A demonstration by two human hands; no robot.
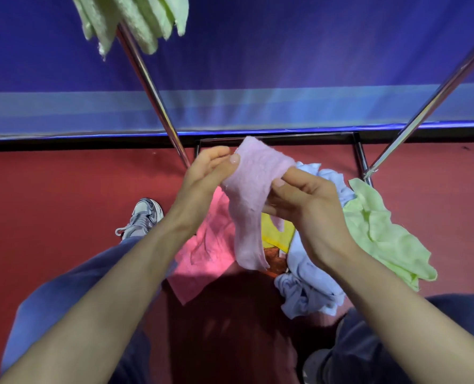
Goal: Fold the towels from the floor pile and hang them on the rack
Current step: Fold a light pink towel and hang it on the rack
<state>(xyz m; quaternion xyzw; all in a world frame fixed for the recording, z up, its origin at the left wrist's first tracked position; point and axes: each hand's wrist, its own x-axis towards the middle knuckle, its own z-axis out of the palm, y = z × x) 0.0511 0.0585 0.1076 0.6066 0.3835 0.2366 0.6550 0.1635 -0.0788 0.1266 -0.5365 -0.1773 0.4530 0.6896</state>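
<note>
A light pink towel (251, 189) hangs in the air between my hands, above the floor pile. My left hand (202, 176) pinches its upper left edge between thumb and fingers. My right hand (299, 195) pinches its right edge, and the rest of the cloth dangles down. Below lie a brighter pink towel (202, 253), a yellow towel (274, 228), a pale blue towel (308, 275) and a light green towel (382, 231). Folded light green towels (136, 20) hang over the rack at the top left.
Two slanted metal rack poles run down, one on the left (152, 90) and one on the right (435, 98), to a dark base frame (357, 153) on the red floor (50, 203). A blue wall (285, 51) stands behind. My shoe (143, 216) is left of the pile.
</note>
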